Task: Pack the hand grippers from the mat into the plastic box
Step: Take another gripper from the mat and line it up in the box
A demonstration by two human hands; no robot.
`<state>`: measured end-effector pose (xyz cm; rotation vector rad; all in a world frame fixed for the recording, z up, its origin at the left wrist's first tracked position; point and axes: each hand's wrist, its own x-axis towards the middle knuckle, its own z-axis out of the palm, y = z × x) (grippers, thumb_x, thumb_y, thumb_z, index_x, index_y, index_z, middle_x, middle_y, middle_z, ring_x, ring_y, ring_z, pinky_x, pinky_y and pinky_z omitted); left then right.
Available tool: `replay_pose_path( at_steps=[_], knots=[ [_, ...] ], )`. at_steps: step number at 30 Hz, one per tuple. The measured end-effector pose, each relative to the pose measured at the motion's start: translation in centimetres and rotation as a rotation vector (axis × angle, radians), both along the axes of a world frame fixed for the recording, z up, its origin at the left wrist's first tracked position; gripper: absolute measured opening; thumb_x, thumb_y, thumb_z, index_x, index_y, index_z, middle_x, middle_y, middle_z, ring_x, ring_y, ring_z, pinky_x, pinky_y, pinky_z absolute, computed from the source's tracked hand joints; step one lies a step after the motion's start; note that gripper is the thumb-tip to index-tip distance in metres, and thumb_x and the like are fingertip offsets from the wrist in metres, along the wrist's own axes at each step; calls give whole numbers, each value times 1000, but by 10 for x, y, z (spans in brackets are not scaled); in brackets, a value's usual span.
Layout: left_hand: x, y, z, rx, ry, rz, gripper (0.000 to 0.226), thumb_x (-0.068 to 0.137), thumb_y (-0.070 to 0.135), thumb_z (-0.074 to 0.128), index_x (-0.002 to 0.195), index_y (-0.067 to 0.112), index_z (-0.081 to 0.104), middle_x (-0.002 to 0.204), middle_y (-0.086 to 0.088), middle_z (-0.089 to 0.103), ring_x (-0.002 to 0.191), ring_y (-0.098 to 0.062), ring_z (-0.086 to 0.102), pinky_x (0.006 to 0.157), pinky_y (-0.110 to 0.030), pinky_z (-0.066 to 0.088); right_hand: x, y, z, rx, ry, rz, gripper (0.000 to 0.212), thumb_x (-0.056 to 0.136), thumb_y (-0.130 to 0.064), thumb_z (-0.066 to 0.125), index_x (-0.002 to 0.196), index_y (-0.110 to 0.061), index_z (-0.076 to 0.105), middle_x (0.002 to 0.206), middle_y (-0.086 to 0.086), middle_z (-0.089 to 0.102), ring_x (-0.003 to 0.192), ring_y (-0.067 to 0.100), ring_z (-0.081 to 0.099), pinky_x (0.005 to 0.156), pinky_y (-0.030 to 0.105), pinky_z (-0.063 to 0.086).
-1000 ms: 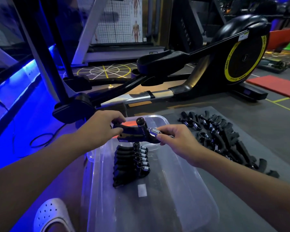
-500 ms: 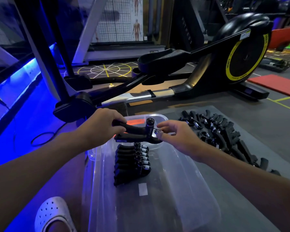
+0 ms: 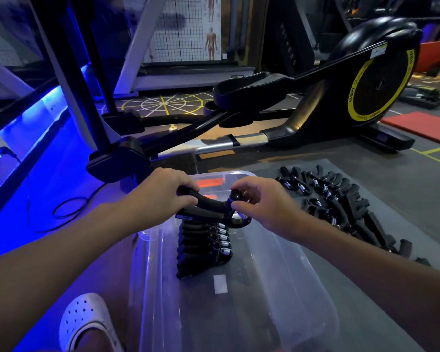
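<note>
Left hand (image 3: pixel 160 196) curls its fingers (image 3: pixel 183 182) round the handles of a black sprung plastic hand gripper (image 3: pixel 208 208). Right hand (image 3: pixel 264 204) pinches its knob. The clear plastic box (image 3: pixel 302 275) lies just below the fingers. The gripper is probably light and rigid, and the handles look the surest hold.

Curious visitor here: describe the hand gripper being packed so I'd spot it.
Find the clear plastic box before the elliptical trainer. Over its far end, the left hand and right hand hold one black hand gripper. Unlike the boxed row and the mat pile, it is airborne.

Near half of plastic box (image 3: pixel 302 295) open; stacked grippers (image 3: pixel 201 247) block far half.
</note>
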<state>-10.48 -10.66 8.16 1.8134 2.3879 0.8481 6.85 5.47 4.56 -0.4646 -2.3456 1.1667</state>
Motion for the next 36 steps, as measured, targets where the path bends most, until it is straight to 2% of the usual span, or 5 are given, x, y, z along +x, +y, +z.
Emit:
replay_pose_path(
  at_steps=[8, 14, 23, 29, 36],
  knots=[
    [-4, -8, -19, -131, -30, -30, 16, 81, 24, 76, 97, 21, 73, 87, 9, 69, 81, -6, 63, 78, -28, 52, 0, -7, -11, 156, -182, 37, 19, 80, -13, 74, 96, -23, 69, 76, -11, 66, 65, 3, 60, 67, 22, 51],
    [-11, -17, -25, -226, 6, -110, 9, 85, 28, 71, 94, 24, 71, 87, 15, 66, 82, 5, 58, 68, -8, 42, 1, -4, -26, 230, -330, 68, 19, 79, -14, 72, 94, -26, 69, 83, -9, 68, 75, 4, 63, 71, 19, 50],
    [-29, -40, -39, -347, 100, -99, 22, 86, 41, 66, 104, 30, 66, 94, 25, 54, 89, 7, 50, 75, -12, 37, -5, -8, -66, 330, -490, 129, 18, 78, -15, 71, 93, -24, 69, 84, -7, 63, 80, 16, 61, 74, 29, 49],
    [-32, -54, -46, -491, 135, -141, 47, 80, 56, 68, 120, 34, 58, 130, 14, 43, 123, -5, 38, 102, -20, 33, -18, -17, -92, 335, -549, 170, 24, 81, -13, 69, 105, -18, 69, 99, 1, 68, 84, 9, 54, 74, 22, 42],
    [-36, -63, -41, -591, 51, -117, 76, 66, 69, 72, 132, 44, 44, 155, 11, 16, 141, -6, 11, 110, -24, 23, -31, -19, -115, 380, -562, 181, 25, 78, -11, 66, 103, -15, 69, 105, 3, 68, 99, 18, 60, 74, 17, 35]
  ],
)
